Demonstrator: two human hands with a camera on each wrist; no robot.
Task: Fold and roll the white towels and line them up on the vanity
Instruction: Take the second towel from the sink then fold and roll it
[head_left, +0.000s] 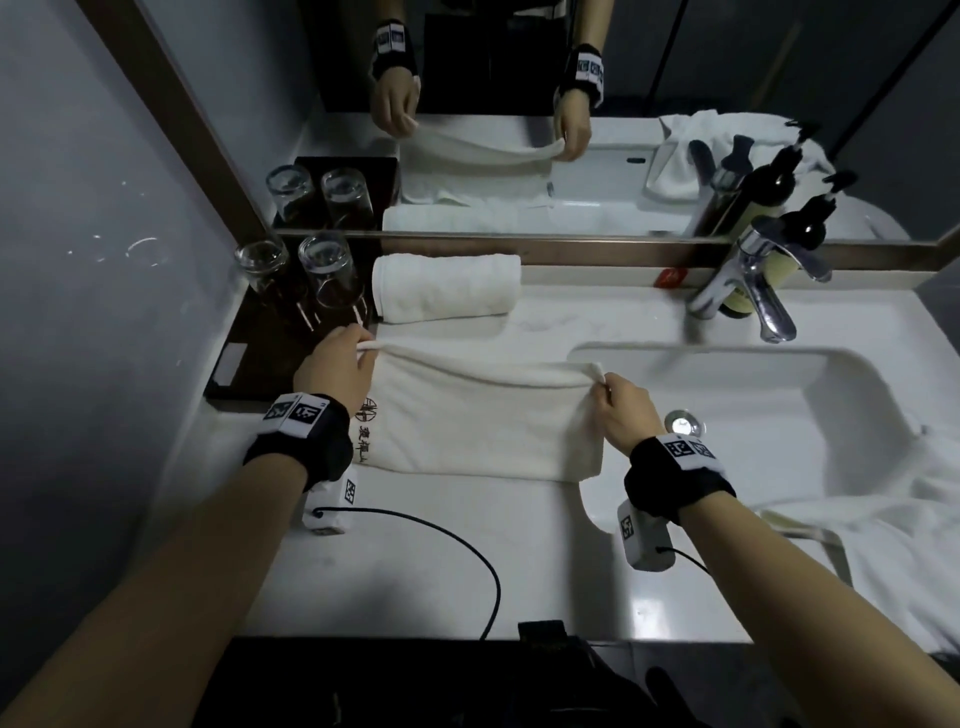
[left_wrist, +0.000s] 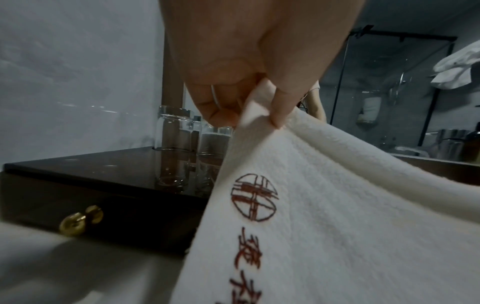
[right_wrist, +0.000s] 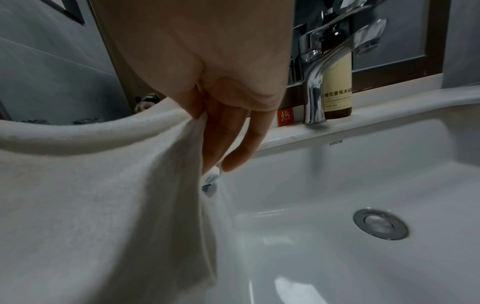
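Observation:
A white towel with red embroidered characters hangs folded between both hands over the vanity top, its lower edge resting on the counter. My left hand pinches its far left corner. My right hand pinches the far right corner beside the sink, other fingers hanging straight. A rolled white towel lies at the back against the mirror base.
Two upturned glasses stand on a dark wooden box at the left. The sink basin, chrome faucet and pump bottles are to the right. More white cloth drapes over the vanity's right edge.

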